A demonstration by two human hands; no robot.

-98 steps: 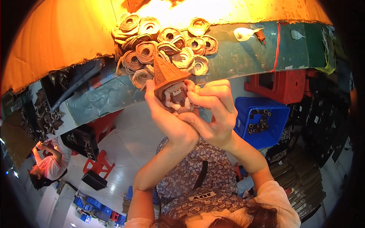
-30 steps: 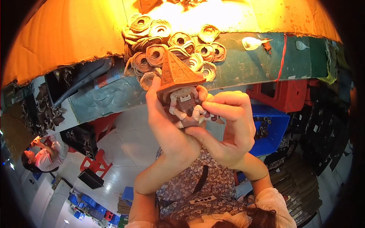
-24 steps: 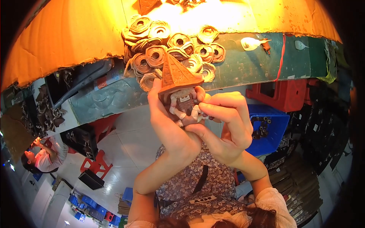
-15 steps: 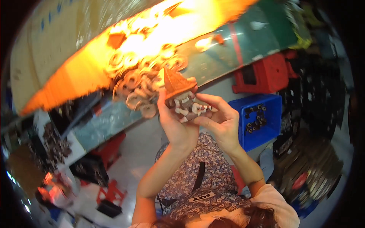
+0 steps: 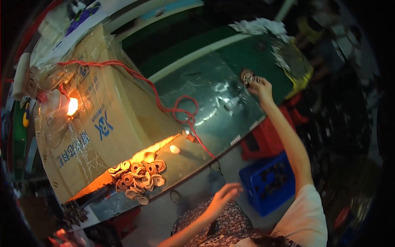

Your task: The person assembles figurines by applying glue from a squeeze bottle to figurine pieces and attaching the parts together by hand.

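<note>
Far out over the right end of the green table, my right hand point(image 5: 261, 88) grips a small figurine point(image 5: 247, 77). It has a brown top and a pale, dark-banded body; its finer details are too small to make out. My right arm is stretched out. My left hand point(image 5: 224, 198) hovers in front of my patterned apron, fingers loosely extended, with nothing in it. A heap of brown and tan ring-shaped pieces point(image 5: 142, 175) lies on the near table edge, beside the lit opening of a cardboard box point(image 5: 119, 119).
A glowing bulb point(image 5: 72, 106) hangs by the box. Red twisted cord point(image 5: 158, 96) runs over the box and loops across the green table point(image 5: 214, 103). Under the table edge are a red stool point(image 5: 263, 140) and a blue crate point(image 5: 267, 183) holding dark pieces. White crumpled plastic point(image 5: 263, 28) lies at the back.
The view has swung up and right. Both hands held the figurine close before; my left hand has let go and dropped back, while my right has carried it far right over the table.
</note>
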